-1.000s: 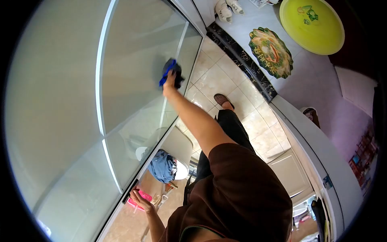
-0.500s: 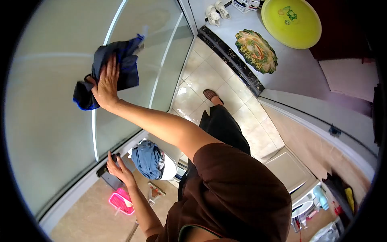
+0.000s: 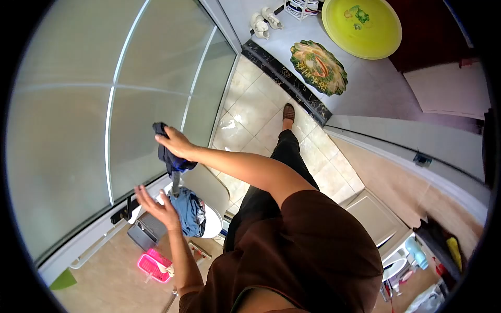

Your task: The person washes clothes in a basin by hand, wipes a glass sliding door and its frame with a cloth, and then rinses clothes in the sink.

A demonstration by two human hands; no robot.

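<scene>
My right hand [image 3: 179,144] is closed around a dark cloth [image 3: 169,156] with blue edging, which hangs down just in front of the frosted glass door [image 3: 146,115]. Lower down, my left hand [image 3: 159,207] has its fingers spread and holds nothing; it is near the black door handle [image 3: 121,209], apart from it. Blue-grey clothing [image 3: 189,211] lies on a white seat or basin beside my left hand.
A pink basket [image 3: 154,265] and a grey bin [image 3: 145,232] stand at the lower left. My foot in a brown slipper [image 3: 288,112] is on the tiles. Past a dark threshold [image 3: 282,78] lie a flower-shaped mat [image 3: 319,68], a yellow-green basin [image 3: 362,26] and white shoes [image 3: 259,26].
The dark cloth, earlier spread against the glass under my right hand, is now bunched and off it, lower and to the right. My left hand has left the handle area. The foot has shifted.
</scene>
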